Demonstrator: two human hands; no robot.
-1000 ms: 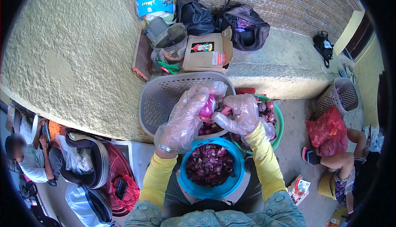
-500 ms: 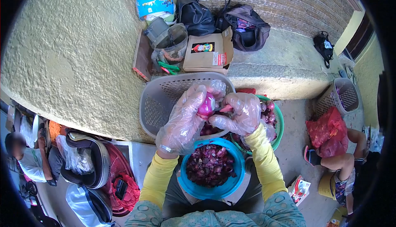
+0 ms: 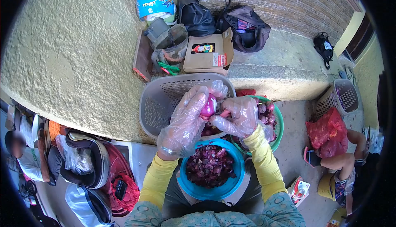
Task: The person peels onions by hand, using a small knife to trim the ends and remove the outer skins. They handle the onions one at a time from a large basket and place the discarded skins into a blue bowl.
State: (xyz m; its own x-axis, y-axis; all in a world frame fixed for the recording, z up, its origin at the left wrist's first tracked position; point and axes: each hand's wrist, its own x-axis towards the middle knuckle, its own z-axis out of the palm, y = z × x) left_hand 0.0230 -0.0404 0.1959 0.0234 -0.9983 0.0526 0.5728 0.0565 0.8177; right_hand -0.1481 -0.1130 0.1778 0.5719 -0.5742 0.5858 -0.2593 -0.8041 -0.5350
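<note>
Left hand (image 3: 185, 122): in a clear plastic glove, fingers curled round a red onion (image 3: 208, 104) and pinching it from the left.
Right hand (image 3: 238, 115): gloved likewise, closed on a pink-handled tool (image 3: 225, 113); the working end is hidden against the onion.
Red onion: held between both hands, above the near rim of the grey basket (image 3: 161, 99) and just beyond the blue bowl (image 3: 185, 185).
Blue bowl: nearest the person, in the lap, filled with purple peelings (image 3: 209, 165).
Grey basket: far side of the bowl, against the rough wall; a few dark onions show under the hands.
Green basket (image 3: 279, 122): just right of the grey one, holding more onions, partly hidden by the right forearm.
Ledge, far: a cardboard box (image 3: 208, 51), a blue helmet (image 3: 154, 2) and dark bags (image 3: 247, 27).
Far right: a second grey basket (image 3: 340, 97) and a red mesh sack (image 3: 328, 130) beside another person's legs (image 3: 334, 161).
</note>
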